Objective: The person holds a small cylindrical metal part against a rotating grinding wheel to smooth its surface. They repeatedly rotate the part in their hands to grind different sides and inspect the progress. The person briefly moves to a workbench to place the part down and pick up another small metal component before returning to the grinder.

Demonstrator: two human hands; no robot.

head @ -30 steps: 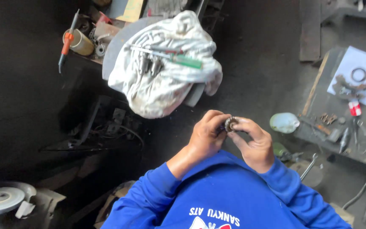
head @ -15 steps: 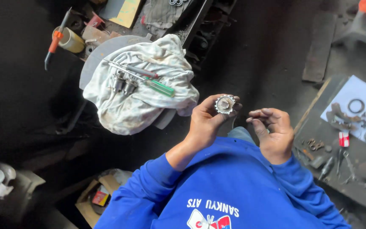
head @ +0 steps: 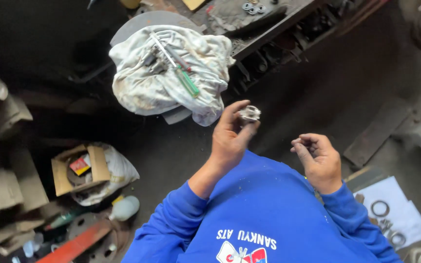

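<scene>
The small round metal part (head: pixel 249 113), a toothed or finned silvery piece, sits pinched between the thumb and fingertips of my left hand (head: pixel 230 139), raised in front of my chest over the dark floor. 1 second ago both of my hands were closed together around it; now they have come apart, so the piece rests with 1 hand alone and its face is open to view. My left forearm angles up from the blue sleeve (head: pixel 171 214), wrist cocked, fingers curled closed on the part. My right hand (head: pixel 317 160) hangs well apart to the side, palm up, fingers loosely curled inward; I cannot tell whether anything tiny lies in them. Beyond the part lies a dirty white rag (head: pixel 166 83) carrying a green-handled screwdriver (head: pixel 183 78), and metal rings (head: pixel 380 208) rest on white paper at my right.
</scene>
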